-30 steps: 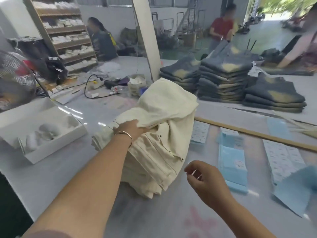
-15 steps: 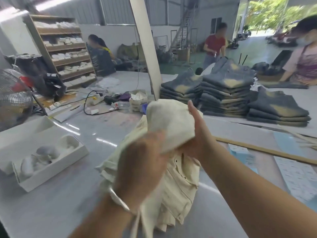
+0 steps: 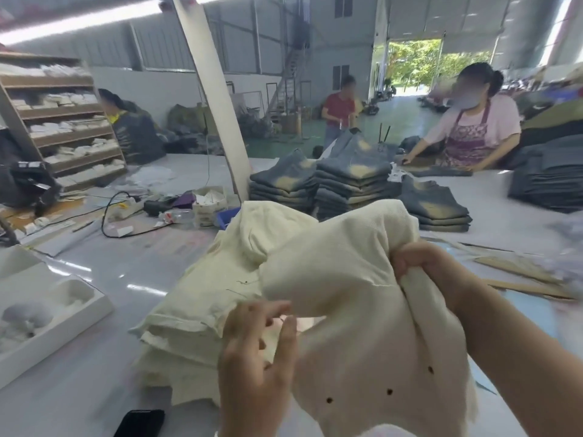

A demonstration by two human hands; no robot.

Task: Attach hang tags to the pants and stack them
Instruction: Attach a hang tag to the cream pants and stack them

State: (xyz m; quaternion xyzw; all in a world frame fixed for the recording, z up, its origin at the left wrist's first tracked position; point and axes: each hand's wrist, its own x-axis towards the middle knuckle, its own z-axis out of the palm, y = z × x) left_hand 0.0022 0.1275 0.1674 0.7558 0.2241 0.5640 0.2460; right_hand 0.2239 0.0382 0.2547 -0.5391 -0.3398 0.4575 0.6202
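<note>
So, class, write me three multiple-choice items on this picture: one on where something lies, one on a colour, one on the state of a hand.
1. Where does the black phone lie?
A. On the table, near-left of the cream pile
B. On top of the denim stacks
C. In the white tray

2. What colour are the pants being lifted?
A. Red
B. Cream
C. Black

3. What is the right hand doing?
A. Resting flat on the table
B. Holding a bottle
C. Gripping a fold of the cream pants

Answers:
1 A: the black phone lies on the table, at the near edge, left of the pile of cream pants.
2 B: the lifted pants are pale cream; the denim stacks stand farther back.
3 C: the right hand has its fingers curled round bunched cloth; the left hand is at the pants' lower edge, its grip unclear.
</note>
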